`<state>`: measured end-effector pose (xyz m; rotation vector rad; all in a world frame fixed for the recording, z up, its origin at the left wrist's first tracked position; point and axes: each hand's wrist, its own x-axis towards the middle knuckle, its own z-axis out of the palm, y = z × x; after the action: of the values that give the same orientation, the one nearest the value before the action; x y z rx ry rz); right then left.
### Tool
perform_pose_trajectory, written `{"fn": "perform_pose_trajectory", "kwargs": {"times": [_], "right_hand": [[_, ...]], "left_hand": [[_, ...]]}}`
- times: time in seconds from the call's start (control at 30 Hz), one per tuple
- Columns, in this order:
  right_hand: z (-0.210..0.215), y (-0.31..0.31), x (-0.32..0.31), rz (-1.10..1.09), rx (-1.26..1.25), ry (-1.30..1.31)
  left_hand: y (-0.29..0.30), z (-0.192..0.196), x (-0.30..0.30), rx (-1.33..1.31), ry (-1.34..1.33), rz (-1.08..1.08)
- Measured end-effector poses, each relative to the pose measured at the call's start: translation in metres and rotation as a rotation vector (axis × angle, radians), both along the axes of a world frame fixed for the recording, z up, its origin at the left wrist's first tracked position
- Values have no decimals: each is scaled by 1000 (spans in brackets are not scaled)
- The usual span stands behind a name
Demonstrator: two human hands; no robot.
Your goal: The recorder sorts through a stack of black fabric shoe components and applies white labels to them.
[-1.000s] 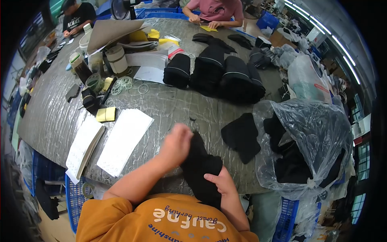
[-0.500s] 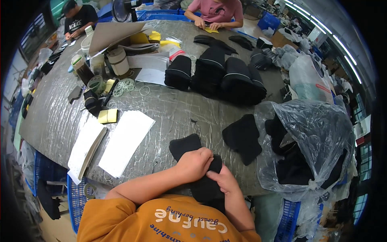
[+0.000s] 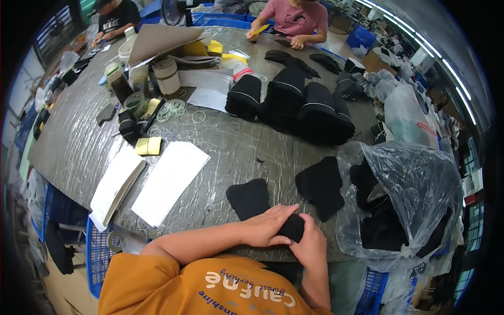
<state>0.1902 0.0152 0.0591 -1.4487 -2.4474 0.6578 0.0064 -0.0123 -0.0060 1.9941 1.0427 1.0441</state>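
A black cloth piece (image 3: 292, 229) is in front of my body, left of the clear plastic bag (image 3: 420, 173). My right grip (image 3: 312, 241) is closed around its right end, thumb and fingers bent over it. My left grip (image 3: 266, 228) lies over its other end, fingers stretched straight and thumb spread apart from them; the cloth shows between, but I cannot tell whether that grip squeezes it.

A second black piece (image 3: 248, 198) lies flat on the surface (image 3: 236, 139), farther left of the bag, its lower edge hidden behind my left grip; whether it joins the held cloth is unclear. An irregular black piece (image 3: 321, 186) rests just left of the bag. More black cloth (image 3: 380, 226) sits inside the bag.

Beyond the bag and to its left stand banded black bundles (image 3: 283, 97). Well to the bag's left are two white paper stacks (image 3: 170, 181), with a yellow packet (image 3: 148, 146) and a tangle of pale bands (image 3: 172, 109) farther off. A person in a pink shirt (image 3: 299, 21) works well beyond the bag, also to its left.
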Motion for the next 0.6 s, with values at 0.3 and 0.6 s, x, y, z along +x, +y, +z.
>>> {"fn": "perform_pose_trajectory", "kwargs": {"times": [0.3,0.6], "right_hand": [[14,17,-38,-66,-1003,1122],[-42,34,-107,80,-157,62]], "left_hand": [[-6,-7,-120,-376,32,810],[-35,3,-107,-485,2,625]]}}
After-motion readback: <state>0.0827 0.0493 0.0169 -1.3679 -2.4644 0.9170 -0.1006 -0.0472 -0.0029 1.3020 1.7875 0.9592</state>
